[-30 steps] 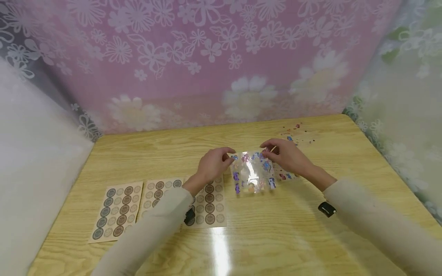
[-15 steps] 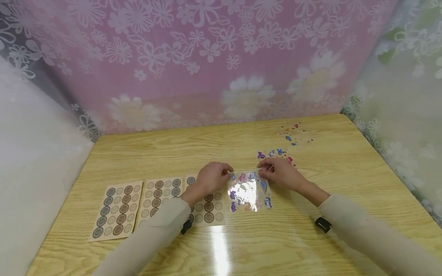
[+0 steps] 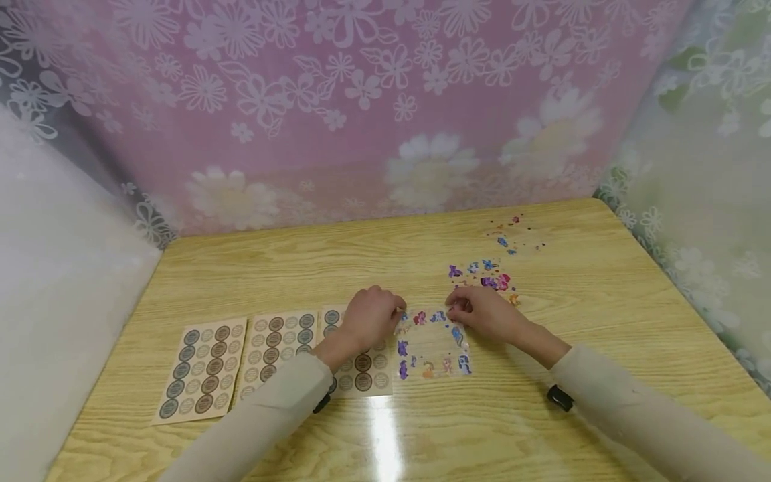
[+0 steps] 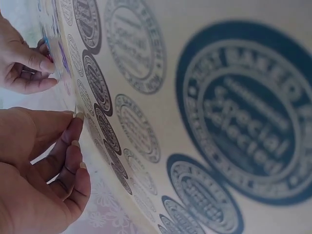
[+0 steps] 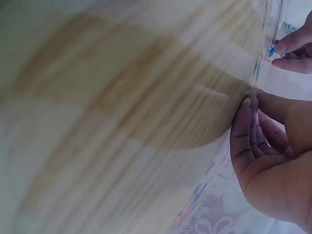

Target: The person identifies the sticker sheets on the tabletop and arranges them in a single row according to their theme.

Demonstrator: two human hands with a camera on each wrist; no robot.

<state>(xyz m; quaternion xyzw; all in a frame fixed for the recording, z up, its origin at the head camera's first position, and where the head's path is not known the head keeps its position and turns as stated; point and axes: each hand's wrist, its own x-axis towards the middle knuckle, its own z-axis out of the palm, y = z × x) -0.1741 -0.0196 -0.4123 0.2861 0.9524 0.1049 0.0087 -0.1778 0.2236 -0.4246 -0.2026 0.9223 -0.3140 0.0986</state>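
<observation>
A clear sticker sheet point(image 3: 430, 343) with colorful pony figures around its border lies on the wooden table, right of the kraft label sheets. At its far left corner, my left hand point(image 3: 372, 314) pinches the film between thumb and fingers. My right hand point(image 3: 484, 313) pinches the far right corner the same way. In the left wrist view the left hand point(image 4: 44, 165) is close beside the edge of a sheet of round "Special Selected" labels point(image 4: 239, 112). The right wrist view has the right hand's fingertips point(image 5: 247, 102) together at the film's edge, just over the tabletop.
Three kraft label sheets stand in a row: a left one point(image 3: 201, 368), a middle one point(image 3: 277, 345) and a right one point(image 3: 363, 381), partly under my left arm. More pony stickers point(image 3: 495, 282) lie beyond my right hand, with smaller bits point(image 3: 512, 234) toward the back edge.
Both hands have brought the clear sheet down and toward me, from over the other pony stickers to the table beside the right kraft sheet. The stickers behind it are now uncovered.
</observation>
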